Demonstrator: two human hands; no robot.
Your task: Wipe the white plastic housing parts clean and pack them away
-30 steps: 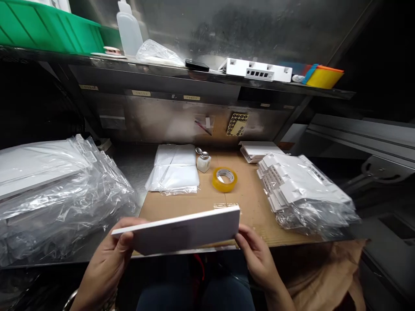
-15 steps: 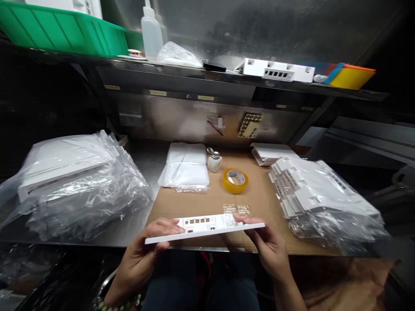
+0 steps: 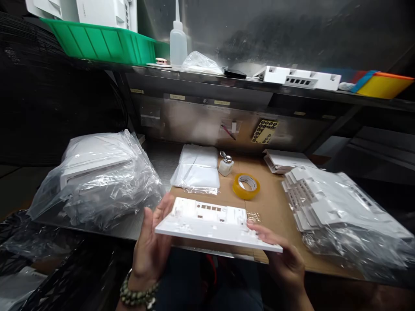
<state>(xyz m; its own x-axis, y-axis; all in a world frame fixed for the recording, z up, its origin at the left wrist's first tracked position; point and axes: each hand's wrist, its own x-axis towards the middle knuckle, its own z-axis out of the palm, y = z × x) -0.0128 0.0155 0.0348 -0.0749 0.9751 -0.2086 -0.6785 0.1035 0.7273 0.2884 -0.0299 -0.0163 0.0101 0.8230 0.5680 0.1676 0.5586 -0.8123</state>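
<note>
Right hand: I see the right hand [image 3: 287, 259] clamped on the right end of the white panel [image 3: 207, 229], thumb side over the inner face, rest tucked under the edge.
Left hand: the left hand [image 3: 152, 246] is spread, thumb apart, against the left end; reads to me as propping, not pinching.
White panel: up between both hands above the cardboard's [image 3: 272, 211] near part, tilted, inner side and cutouts facing me.
Feel: I'd guess light, stiff plastic, kinda slick, with easily snapped small bits.
Where to grab: I'd take the plain short ends and stay off the molded bits and cutout wall.
Tape roll: the yellow tape roll [image 3: 248, 195] lies flat just beyond the panel.
Farther back: flat clear bags [image 3: 197, 168] beside a small bottle [image 3: 226, 167].
Sides: plastic-wrapped pile [image 3: 97, 172] left, white parts stack [image 3: 337, 203] right.
</note>
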